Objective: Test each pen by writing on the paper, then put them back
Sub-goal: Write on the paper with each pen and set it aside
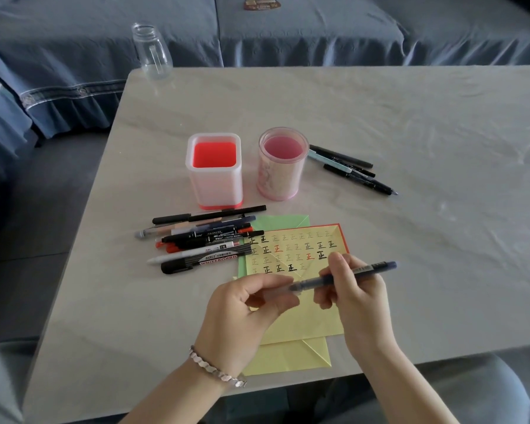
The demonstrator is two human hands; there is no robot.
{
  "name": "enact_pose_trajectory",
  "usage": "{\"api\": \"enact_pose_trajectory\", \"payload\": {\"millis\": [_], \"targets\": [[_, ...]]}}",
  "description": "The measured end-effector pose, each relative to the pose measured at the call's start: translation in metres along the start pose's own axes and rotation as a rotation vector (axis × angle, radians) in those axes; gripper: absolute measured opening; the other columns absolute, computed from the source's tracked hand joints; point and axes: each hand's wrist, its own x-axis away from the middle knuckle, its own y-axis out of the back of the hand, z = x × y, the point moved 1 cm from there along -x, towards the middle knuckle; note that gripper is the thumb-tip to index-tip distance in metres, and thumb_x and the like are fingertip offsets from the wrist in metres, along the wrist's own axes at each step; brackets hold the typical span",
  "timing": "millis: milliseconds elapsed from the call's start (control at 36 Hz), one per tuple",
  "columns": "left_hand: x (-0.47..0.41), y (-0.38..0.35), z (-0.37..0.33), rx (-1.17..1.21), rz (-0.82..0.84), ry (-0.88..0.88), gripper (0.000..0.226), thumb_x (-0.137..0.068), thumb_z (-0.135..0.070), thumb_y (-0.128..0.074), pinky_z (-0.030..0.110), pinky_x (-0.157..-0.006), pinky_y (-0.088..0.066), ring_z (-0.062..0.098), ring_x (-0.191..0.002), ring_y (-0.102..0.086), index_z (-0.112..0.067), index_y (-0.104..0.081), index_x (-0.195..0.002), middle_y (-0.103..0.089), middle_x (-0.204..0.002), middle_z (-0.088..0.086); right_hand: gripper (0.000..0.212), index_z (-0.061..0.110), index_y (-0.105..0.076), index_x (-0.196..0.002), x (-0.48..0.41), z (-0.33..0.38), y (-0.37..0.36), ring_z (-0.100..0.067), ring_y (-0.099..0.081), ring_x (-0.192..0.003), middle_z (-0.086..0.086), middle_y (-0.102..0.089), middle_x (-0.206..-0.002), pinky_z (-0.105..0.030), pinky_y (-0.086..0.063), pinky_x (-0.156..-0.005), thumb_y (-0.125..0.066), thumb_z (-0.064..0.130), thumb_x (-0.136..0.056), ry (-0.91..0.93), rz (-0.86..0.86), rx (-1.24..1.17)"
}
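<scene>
One blue pen [371, 268] in left hand [242, 307], right hand [359, 298]; pen pile [202, 243] overlaps paper [300, 323].

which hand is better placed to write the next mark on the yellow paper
Right. The right hand grips the blue pen by its barrel over the yellow paper; the left hand only pinches its end.

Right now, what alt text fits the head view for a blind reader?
A left hand and a right hand hold a dark blue pen above a yellow paper bearing rows of marks. A pen pile lies left of it; more pens lie right of a pink holder and a red holder.
</scene>
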Motion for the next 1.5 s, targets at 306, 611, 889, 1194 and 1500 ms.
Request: {"api": "enact_pose_trajectory", "payload": {"millis": [306, 611, 889, 1194, 1500], "targets": [[0.002, -0.006, -0.001, 0.242, 0.16, 0.156, 0.016, -0.075, 0.004, -0.068, 0.021, -0.045, -0.047, 0.012, -0.048, -0.057, -0.012, -0.072, -0.074, -0.067, -0.058, 0.005, 0.03, 0.005, -0.046, -0.053, -0.001, -0.009, 0.009, -0.011, -0.041, -0.033, -0.005, -0.049, -0.037, -0.017, -0.036, -0.038, -0.056, 0.028, -0.071, 0.1, 0.015, 0.013], [-0.031, -0.015, -0.022, 0.12, 0.246, 0.177, 0.007, -0.076, 0.001, -0.07, 0.018, -0.043, -0.045, 0.006, -0.043, -0.053, -0.005, -0.07, -0.075, -0.063, -0.053, -0.001, 0.037, 0.008, -0.04, -0.053, -0.018, 0.0, 0.015, -0.008, -0.037, -0.032, -0.003, -0.044, -0.034, -0.017, -0.031, -0.035, -0.046, -0.003, -0.089, 0.095, -0.12, -0.035], [-0.069, -0.002, 0.003, -0.299, -0.093, -0.138, 0.02, -0.076, -0.012, -0.072, 0.011, -0.059, -0.045, -0.003, -0.059, -0.059, -0.029, -0.063, -0.074, -0.064, -0.06, -0.016, 0.028, 0.019, -0.059, -0.065, -0.084, 0.01, 0.005, -0.009, -0.053, -0.053, 0.002, -0.064, -0.06, -0.02, -0.047, -0.055, -0.053, 0.018, -0.092, 0.086, 0.353, 0.483], [-0.076, 0.051, 0.033, -0.413, -0.31, -0.064, 0.016, -0.081, -0.014, -0.068, 0.008, -0.057, -0.039, -0.001, -0.073, -0.062, -0.027, -0.062, -0.076, -0.065, -0.07, -0.015, 0.036, 0.01, -0.059, -0.119, -0.218, 0.001, 0.055, -0.031, -0.041, -0.117, -0.011, -0.051, -0.123, -0.037, -0.037, -0.09, -0.047, 0.002, -0.085, 0.205, -0.055, 1.421], [-0.071, 0.068, 0.038, -0.417, -0.329, -0.122, 0.027, -0.082, -0.009, -0.066, 0.004, -0.055, -0.036, -0.006, -0.057, -0.049, -0.033, -0.057, -0.077, -0.059, -0.078, -0.016, 0.032, 0.008, -0.061, -0.117, -0.201, -0.004, 0.059, -0.035, -0.037, -0.121, -0.018, -0.045, -0.127, -0.04, -0.035, -0.097, -0.048, 0.027, -0.094, 0.031, 0.009, 1.467]]}}
